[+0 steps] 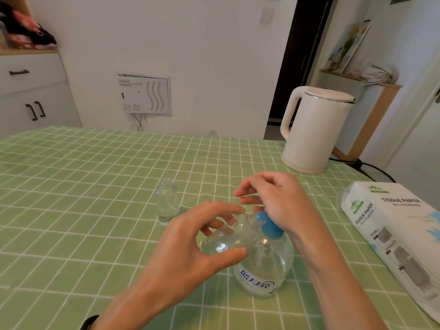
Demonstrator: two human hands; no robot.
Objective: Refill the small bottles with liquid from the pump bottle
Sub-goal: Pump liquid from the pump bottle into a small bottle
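Bare tablecloth (71,198) spreads left of the small bottle (167,201); kettle (314,129) (farther) and tissue pack (400,234) block the right.

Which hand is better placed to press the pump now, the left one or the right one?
Right. The right hand rests on the blue pump head of the pump bottle, while the left hand grips a small bottle, tilted beside that pump head.

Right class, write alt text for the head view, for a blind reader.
A person's left hand holds a small clear bottle by a pump bottle while the right hand rests on its blue pump; another small bottle stands upright nearby.
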